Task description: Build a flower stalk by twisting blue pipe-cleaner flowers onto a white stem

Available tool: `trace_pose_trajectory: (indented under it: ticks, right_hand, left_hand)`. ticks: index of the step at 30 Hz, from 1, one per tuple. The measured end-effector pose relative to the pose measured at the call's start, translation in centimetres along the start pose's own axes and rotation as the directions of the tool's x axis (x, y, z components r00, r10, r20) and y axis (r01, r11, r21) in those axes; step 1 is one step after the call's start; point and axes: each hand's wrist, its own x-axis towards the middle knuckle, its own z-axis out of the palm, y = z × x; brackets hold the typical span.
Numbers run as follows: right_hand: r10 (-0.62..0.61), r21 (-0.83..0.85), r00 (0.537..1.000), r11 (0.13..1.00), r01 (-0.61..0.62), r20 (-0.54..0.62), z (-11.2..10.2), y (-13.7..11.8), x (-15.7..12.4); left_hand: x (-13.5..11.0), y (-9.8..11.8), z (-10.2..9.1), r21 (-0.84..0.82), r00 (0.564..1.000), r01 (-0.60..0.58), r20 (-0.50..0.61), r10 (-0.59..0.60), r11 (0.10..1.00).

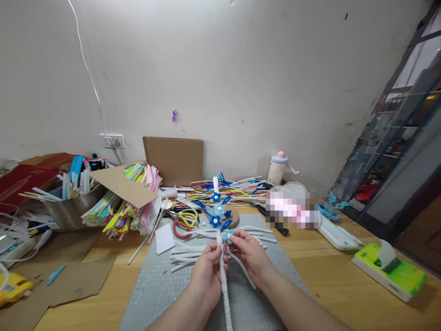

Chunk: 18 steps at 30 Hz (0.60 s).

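Observation:
A long white fuzzy pipe-cleaner stem [225,294] runs up the middle of the grey cutting mat [151,294], with blue and white pipe-cleaner flowers [216,209] along its upper part. My left hand [206,271] is closed around the stem just below the flowers. My right hand [250,255] pinches a small light-blue flower [228,236] against the stem, and a loose white pipe cleaner [245,271] trails from under its fingers. More white pipe cleaners [184,257] lie spread on the mat beneath both hands.
A heap of coloured pipe cleaners [131,207] lies at the left, partly under a cardboard sheet [120,184]. A metal tub [74,207] holds sticks and markers. Scissors [184,218], a small bottle [278,168], a white case [336,234] and a green tissue pack [389,271] sit around the mat.

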Motion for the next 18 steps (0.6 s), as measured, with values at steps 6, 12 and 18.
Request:
trace_pose_trajectory:
  ticks: [6,12,18]
  right_hand:
    - [0.003,0.007,1.000,1.000,-0.003,-0.029,0.12,0.01,-0.05]
    - [-0.031,-0.050,0.999,0.998,0.029,-0.027,-0.14,0.53,0.16]
    - [-0.068,-0.133,0.996,0.989,0.059,-0.062,-0.24,0.89,0.23]
  left_hand:
    - [-0.12,0.01,0.17,-0.021,1.000,0.000,0.017,0.000,1.000]
    - [-0.24,-0.09,0.27,-0.037,1.000,-0.010,0.008,0.010,0.999]
    - [0.01,-0.35,0.09,-0.013,0.999,-0.047,0.017,0.047,0.999]
